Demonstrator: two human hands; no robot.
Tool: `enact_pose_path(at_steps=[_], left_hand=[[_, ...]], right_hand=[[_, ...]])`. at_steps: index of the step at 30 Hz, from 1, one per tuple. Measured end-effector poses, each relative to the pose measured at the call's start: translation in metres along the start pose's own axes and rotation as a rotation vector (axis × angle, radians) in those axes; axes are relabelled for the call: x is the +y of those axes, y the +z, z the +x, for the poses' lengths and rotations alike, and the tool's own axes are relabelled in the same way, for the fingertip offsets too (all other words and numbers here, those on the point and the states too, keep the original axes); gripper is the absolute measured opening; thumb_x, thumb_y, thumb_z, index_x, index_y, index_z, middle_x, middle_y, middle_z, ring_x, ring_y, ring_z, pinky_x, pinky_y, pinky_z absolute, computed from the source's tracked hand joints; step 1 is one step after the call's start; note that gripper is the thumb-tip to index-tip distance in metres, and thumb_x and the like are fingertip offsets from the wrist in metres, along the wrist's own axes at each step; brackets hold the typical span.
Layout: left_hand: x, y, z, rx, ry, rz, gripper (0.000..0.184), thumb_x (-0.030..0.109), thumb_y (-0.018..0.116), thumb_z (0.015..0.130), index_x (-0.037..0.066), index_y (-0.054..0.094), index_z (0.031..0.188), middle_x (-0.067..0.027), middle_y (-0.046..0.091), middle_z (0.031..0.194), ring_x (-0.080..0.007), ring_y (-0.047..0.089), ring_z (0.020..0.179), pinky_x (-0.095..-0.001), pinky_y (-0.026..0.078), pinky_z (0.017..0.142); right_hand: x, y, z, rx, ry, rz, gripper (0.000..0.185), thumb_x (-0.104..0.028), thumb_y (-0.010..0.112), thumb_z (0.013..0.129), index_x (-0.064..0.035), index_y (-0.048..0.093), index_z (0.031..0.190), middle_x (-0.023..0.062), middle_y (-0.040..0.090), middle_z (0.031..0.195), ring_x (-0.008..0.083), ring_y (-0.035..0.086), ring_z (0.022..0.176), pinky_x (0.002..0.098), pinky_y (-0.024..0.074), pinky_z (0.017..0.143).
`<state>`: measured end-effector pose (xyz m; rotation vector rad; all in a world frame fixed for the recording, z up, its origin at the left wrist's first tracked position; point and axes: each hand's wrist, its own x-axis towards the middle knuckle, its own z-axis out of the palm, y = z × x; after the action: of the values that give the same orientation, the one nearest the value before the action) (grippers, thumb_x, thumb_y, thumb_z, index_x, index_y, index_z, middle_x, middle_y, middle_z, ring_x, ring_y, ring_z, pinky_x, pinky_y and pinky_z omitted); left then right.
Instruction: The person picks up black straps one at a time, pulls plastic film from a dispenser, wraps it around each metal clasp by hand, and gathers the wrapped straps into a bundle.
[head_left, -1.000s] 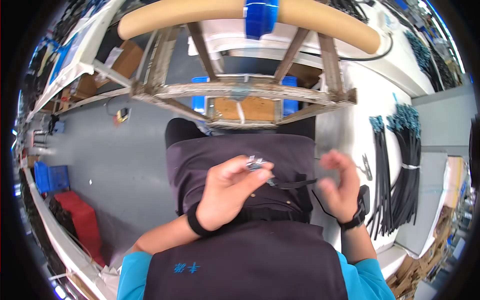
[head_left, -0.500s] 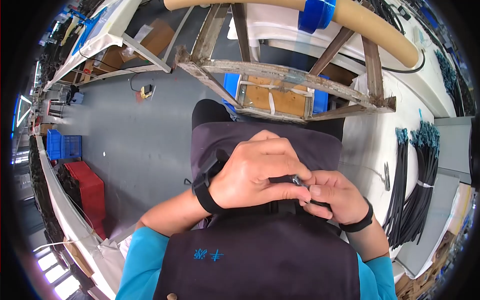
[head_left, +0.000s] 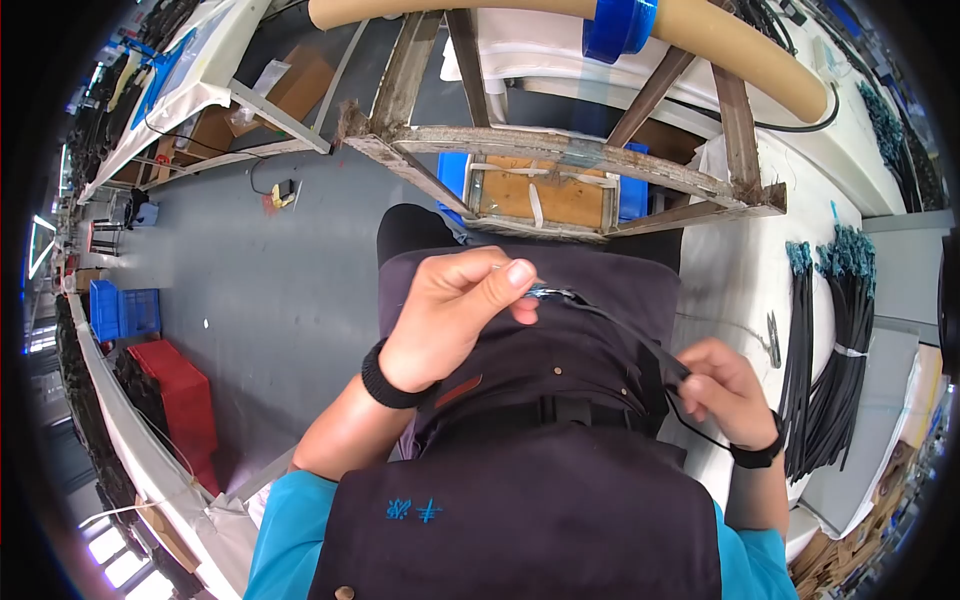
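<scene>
Between my two hands runs a thin, flat black cord (head_left: 625, 326) with a blue end. My left hand (head_left: 445, 310) pinches that blue end between thumb and fingers, over my lap. Lower and to the right, my right hand (head_left: 728, 392) is closed around the black length, and a loose part hangs below it. Similar black cords with blue tips lie in a bundle (head_left: 840, 345) on the white table (head_left: 725, 290) to my right. A small pair of metal snips (head_left: 773, 338) lies beside them.
Ahead stands a worn wooden frame (head_left: 560, 150) under a long cardboard tube (head_left: 745, 60) carrying a blue tape roll (head_left: 618, 30). A blue crate (head_left: 632, 185) is below the frame. At left are a red box (head_left: 175, 395) and blue crates (head_left: 125, 308) on the floor.
My hands were close together over the cord. Now they are apart: the left has moved up and left with the blue end, the right moved right, and the cord stretches between them.
</scene>
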<state>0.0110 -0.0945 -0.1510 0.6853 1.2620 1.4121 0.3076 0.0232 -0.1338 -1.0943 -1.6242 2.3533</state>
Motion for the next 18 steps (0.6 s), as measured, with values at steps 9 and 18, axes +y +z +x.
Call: enact_pose_path(at_steps=[9,18], left_hand=[[0.016,0.013,0.003,-0.054,0.128,0.244,0.039,0.025,0.059,0.092,-0.001,0.055,0.064,-0.0017,0.051,0.064,-0.0081,0.047,0.058,-0.024,0.038,0.054],[-0.068,0.117,0.034,-0.418,0.108,0.52,0.037,0.027,0.058,0.092,-0.003,0.057,0.07,-0.0049,0.052,0.064,-0.0107,0.053,0.058,-0.0258,0.041,0.055]], right_hand=[[-0.008,-0.106,-0.142,0.543,0.093,-0.529,0.025,-0.029,0.06,0.087,-0.004,0.061,0.084,-0.0048,0.049,0.06,0.0015,0.042,0.049,0.0168,0.0309,0.044],[0.02,-0.088,-0.119,1.041,-0.171,-1.35,0.041,-0.001,0.073,0.068,-0.0004,0.058,0.106,0.0164,0.062,0.101,0.033,0.06,0.093,0.0374,0.0475,0.081]])
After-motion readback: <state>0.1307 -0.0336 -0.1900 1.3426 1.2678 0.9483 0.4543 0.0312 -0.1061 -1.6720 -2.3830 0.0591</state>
